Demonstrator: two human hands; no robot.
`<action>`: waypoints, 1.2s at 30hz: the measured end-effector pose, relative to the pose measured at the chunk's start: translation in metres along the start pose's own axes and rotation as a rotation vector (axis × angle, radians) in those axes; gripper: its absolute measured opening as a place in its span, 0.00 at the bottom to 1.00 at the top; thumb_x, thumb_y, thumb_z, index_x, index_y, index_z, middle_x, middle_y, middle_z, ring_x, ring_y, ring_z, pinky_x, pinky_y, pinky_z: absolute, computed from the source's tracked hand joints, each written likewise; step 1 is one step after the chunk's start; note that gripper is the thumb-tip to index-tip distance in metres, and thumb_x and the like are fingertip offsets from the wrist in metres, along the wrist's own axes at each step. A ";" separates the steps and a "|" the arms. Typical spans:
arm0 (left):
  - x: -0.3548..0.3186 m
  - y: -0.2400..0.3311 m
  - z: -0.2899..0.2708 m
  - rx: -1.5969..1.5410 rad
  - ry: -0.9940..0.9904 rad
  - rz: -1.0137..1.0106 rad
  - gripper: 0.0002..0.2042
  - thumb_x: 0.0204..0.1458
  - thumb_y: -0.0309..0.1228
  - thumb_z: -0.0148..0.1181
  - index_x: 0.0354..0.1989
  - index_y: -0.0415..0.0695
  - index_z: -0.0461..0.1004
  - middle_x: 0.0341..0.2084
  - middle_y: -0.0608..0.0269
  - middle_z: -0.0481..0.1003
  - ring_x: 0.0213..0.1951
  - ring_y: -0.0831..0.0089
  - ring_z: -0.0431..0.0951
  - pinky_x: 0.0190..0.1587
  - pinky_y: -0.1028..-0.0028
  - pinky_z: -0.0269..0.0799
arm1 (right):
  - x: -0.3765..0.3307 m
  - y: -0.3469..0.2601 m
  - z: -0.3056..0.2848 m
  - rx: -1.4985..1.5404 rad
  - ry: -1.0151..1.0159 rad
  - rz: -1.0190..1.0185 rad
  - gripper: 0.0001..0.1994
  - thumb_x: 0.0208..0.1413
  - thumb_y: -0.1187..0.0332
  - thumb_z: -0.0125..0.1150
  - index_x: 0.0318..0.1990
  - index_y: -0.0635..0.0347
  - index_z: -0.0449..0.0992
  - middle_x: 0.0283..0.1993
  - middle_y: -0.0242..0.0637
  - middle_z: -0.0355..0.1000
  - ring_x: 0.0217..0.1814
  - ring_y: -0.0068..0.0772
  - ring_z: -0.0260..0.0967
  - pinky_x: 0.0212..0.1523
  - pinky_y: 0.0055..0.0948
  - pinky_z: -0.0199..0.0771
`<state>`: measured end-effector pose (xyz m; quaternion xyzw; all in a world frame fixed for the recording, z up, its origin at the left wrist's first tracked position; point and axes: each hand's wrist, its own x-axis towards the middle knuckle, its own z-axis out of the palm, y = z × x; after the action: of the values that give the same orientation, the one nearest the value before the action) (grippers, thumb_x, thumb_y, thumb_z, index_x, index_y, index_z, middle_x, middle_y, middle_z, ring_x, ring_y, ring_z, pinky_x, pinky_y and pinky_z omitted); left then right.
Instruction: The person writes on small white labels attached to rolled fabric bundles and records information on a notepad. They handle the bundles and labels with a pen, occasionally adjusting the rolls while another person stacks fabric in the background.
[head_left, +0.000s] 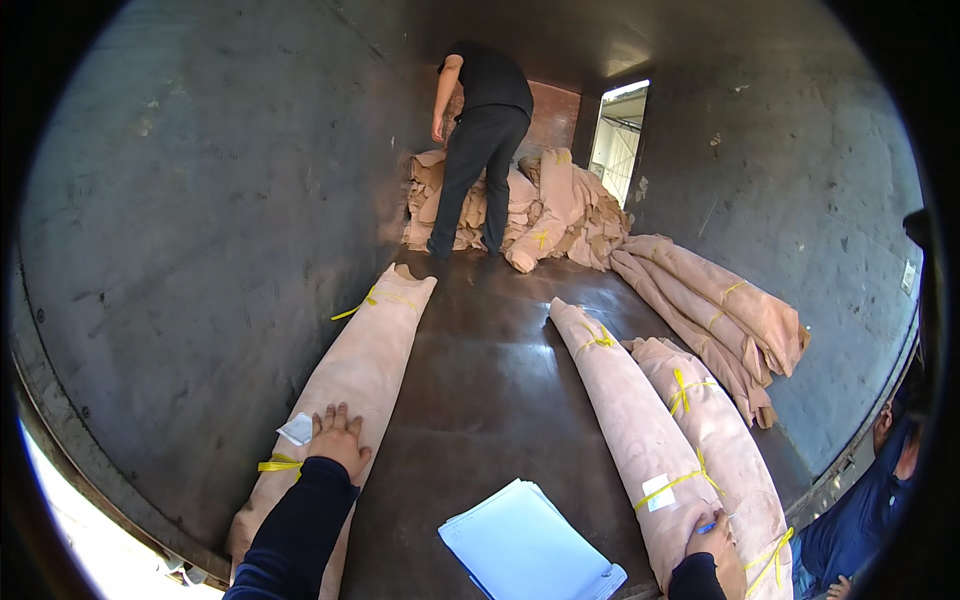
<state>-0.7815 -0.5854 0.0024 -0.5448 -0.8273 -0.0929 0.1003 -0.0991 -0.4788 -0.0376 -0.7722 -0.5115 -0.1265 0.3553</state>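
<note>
My left hand (340, 440) lies flat with fingers spread on a long pale-pink roll of leather hide (372, 345), beside a small white label (297, 429). Yellow ties bind this roll. On the right, my right hand (712, 545) is closed around a blue pen (706, 527) and rests against another tied leather roll (628, 410). A white label (658, 492) is on that roll, just above the hand. Between my arms, a stack of white paper sheets (530, 545) lies on the dark floor.
A further tied roll (735, 440) lies to the right. Several more rolls (715, 300) lean along the right wall (790, 170). At the far end a person in dark clothes (487, 110) stands by piled hides (585, 215). Another person's blue sleeve (860, 515) shows at lower right.
</note>
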 end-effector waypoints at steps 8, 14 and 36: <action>0.001 0.000 -0.001 0.012 -0.017 -0.002 0.33 0.51 0.47 0.59 0.65 0.47 0.66 0.69 0.45 0.55 0.71 0.49 0.52 0.71 0.47 0.41 | 0.002 -0.003 -0.002 -0.037 -0.032 0.039 0.20 0.56 0.65 0.60 0.54 0.62 0.71 0.52 0.45 0.75 0.57 0.52 0.68 0.61 0.43 0.61; 0.002 0.000 0.002 0.016 -0.017 0.005 0.33 0.51 0.47 0.59 0.65 0.46 0.67 0.70 0.45 0.55 0.71 0.50 0.52 0.71 0.47 0.41 | 0.001 -0.004 -0.004 -0.046 -0.036 0.015 0.21 0.57 0.63 0.59 0.56 0.63 0.69 0.51 0.45 0.75 0.57 0.48 0.70 0.66 0.45 0.56; -0.002 0.002 -0.006 0.008 0.003 0.008 0.32 0.50 0.46 0.60 0.64 0.46 0.67 0.68 0.45 0.57 0.70 0.49 0.53 0.71 0.47 0.42 | 0.003 0.001 -0.001 -0.066 -0.058 0.039 0.21 0.57 0.63 0.60 0.56 0.62 0.69 0.51 0.44 0.75 0.56 0.46 0.70 0.65 0.45 0.56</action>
<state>-0.7782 -0.5877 0.0075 -0.5475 -0.8254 -0.0899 0.1044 -0.0972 -0.4775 -0.0355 -0.7965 -0.5021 -0.1136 0.3171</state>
